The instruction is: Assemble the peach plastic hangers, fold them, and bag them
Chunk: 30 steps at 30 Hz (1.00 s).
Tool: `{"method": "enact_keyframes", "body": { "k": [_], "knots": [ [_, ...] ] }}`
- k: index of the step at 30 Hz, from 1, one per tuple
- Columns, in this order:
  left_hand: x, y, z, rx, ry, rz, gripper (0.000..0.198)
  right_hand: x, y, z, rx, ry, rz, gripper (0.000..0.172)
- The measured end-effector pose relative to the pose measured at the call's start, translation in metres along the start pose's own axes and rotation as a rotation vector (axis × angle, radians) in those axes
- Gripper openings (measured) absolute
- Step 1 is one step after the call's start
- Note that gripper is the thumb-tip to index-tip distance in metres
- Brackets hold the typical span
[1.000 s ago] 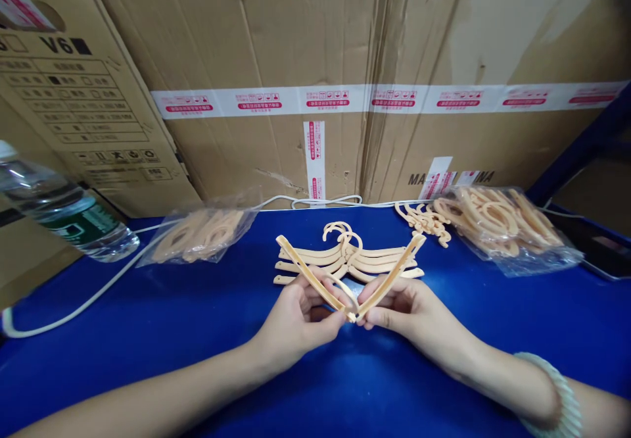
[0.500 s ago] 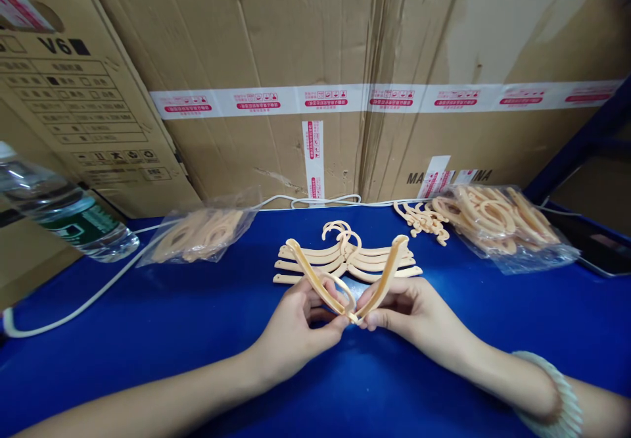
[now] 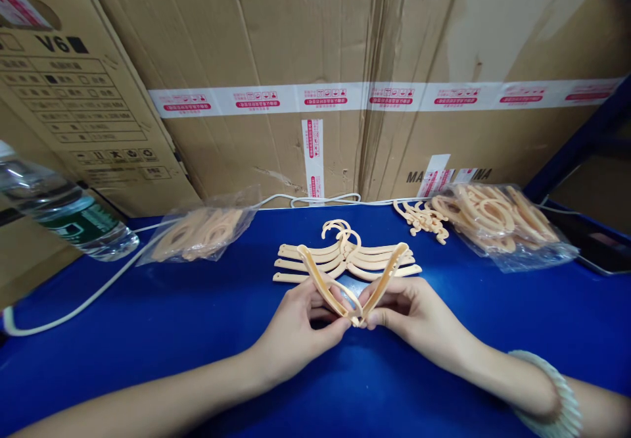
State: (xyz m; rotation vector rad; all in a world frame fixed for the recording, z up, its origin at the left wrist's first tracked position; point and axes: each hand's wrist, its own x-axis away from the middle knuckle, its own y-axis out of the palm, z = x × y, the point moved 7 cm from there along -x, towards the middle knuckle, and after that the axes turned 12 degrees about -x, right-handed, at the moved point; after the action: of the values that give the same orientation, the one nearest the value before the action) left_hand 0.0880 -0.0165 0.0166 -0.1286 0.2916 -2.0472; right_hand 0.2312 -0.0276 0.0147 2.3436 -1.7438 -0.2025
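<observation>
Just above the blue table [image 3: 197, 333], in front of the stack of flat hangers [image 3: 290, 265], a peach hanger [image 3: 385, 280] is being held at its lower joint, with the left hand [image 3: 300, 323] and the right hand [image 3: 409, 313] each pinched on 1 arm. Compared with 1 second ago, the 2 arms are being brought closer and the V is being narrowed, so the folding is judged to be advancing.

— From where does the view look?
— From the person's head, forward and down, close over the left hand [image 3: 298, 333] and right hand [image 3: 417, 316] at the blue table [image 3: 148, 333].
— And its far limit?
— Cardboard boxes [image 3: 296, 37] standing near, along the table's back edge.
</observation>
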Motion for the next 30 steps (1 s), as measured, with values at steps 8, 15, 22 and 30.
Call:
{"method": "enact_keyframes", "body": {
  "k": [8,15,22,30],
  "knots": [
    [-0.001,-0.003,-0.003,0.079,-0.091,0.069,0.027,0.002,0.001,0.001,0.059,-0.030,0.022,0.017],
    [-0.002,-0.006,-0.006,0.134,-0.106,0.117,0.032,0.000,0.000,-0.002,0.078,-0.031,0.065,0.022],
    [0.000,-0.030,-0.010,0.149,-0.152,0.303,0.036,-0.012,-0.029,-0.051,0.276,-0.143,-0.050,0.020],
    [0.003,-0.045,-0.009,0.151,-0.109,0.464,0.031,-0.015,-0.035,-0.065,1.037,-0.341,-0.341,0.010]
  ]
}}
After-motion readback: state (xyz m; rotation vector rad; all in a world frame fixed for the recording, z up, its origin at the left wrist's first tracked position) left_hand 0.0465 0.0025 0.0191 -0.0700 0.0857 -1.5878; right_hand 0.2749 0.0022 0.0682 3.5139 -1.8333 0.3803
